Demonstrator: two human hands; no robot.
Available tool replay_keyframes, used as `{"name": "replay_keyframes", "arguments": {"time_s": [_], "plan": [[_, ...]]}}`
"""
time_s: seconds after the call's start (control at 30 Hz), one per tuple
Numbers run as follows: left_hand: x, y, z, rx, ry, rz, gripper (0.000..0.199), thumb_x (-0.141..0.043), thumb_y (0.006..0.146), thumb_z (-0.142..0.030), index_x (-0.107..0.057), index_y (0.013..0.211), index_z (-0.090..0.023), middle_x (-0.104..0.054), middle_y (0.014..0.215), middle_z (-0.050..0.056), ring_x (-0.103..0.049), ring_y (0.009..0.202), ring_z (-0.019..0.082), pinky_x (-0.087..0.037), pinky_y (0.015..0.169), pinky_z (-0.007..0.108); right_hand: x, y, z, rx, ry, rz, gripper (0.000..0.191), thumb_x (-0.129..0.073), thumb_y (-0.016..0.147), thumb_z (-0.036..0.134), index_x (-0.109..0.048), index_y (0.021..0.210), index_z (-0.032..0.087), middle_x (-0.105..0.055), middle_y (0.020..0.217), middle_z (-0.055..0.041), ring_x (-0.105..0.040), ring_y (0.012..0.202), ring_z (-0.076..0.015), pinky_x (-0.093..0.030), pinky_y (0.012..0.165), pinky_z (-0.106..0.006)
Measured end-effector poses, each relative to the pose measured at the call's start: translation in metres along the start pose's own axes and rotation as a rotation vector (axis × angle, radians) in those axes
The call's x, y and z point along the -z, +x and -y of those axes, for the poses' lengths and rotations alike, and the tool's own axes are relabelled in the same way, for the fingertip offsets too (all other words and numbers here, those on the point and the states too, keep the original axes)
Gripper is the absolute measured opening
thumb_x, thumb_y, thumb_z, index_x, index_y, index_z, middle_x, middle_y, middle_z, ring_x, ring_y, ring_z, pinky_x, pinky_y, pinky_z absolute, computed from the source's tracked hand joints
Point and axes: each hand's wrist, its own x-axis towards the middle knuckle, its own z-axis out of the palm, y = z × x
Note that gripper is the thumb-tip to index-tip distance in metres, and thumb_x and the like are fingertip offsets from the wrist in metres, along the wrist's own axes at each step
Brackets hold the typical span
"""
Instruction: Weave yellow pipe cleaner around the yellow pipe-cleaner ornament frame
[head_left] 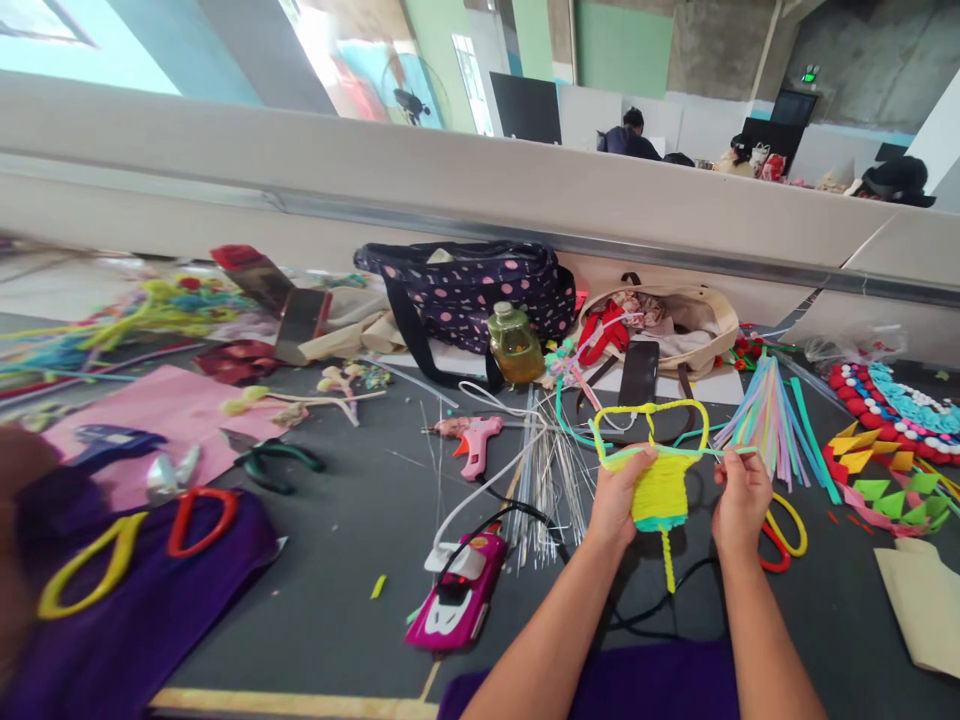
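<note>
A yellow figure of wound pipe cleaners (pixel 660 488) hangs above the table, with a turquoise lower edge, a twisted yellow stem below and a looped yellow frame on top. My left hand (pixel 621 490) pinches its upper left corner. A mint-green pipe cleaner (pixel 701 452) runs across the top edge. Its right end is pinched between thumb and fingers of my right hand (pixel 742 498), just right of the figure. Behind my right wrist lie scissors with red and yellow handles (pixel 793 525), partly hidden.
A pink glue gun (pixel 478 445), a magenta car-shaped power strip (pixel 461 595) and thin wires (pixel 551 480) lie left of my hands. Pastel pipe cleaners (pixel 769 410) stand to the right. Pliers (pixel 281 463) and other scissors (pixel 202 522) lie farther left, near a blurred person's arm (pixel 19 540).
</note>
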Motion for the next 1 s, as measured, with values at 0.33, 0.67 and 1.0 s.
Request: {"name": "replay_keyframes", "arguments": {"time_s": [0.33,0.67,1.0], "plan": [[0.000,0.000,0.006,-0.066,0.023,-0.026,0.033,-0.082,0.053,-0.029,-0.068,0.078,-0.012,-0.069,0.065,0.005,-0.066,0.061,0.022,-0.052,0.062,0.032,-0.004,-0.001,0.002,-0.283,0.211,0.112,0.023,-0.061,0.076,0.040,-0.051,0.077,0.020,-0.048,0.067,0.0038,-0.046,0.054,-0.0091,-0.037,0.046,-0.020],[-0.001,-0.003,0.004,-0.087,0.071,0.017,0.032,-0.080,0.056,-0.031,-0.069,0.079,-0.012,-0.070,0.068,0.006,-0.066,0.062,0.022,-0.051,0.061,0.032,-0.003,-0.005,-0.003,-0.351,0.052,0.292,0.026,-0.073,0.065,0.038,-0.058,0.072,0.018,-0.054,0.058,0.0048,-0.048,0.052,-0.0102,-0.038,0.051,-0.023],[-0.002,-0.006,0.003,-0.150,0.159,0.045,0.029,-0.079,0.057,-0.030,-0.070,0.076,-0.011,-0.068,0.065,0.005,-0.062,0.058,0.017,-0.050,0.060,0.029,-0.016,-0.015,0.006,-0.425,0.202,0.150,0.021,-0.072,0.065,0.032,-0.056,0.072,0.020,-0.053,0.054,0.0069,-0.047,0.047,-0.0099,-0.033,0.047,-0.022]]}}
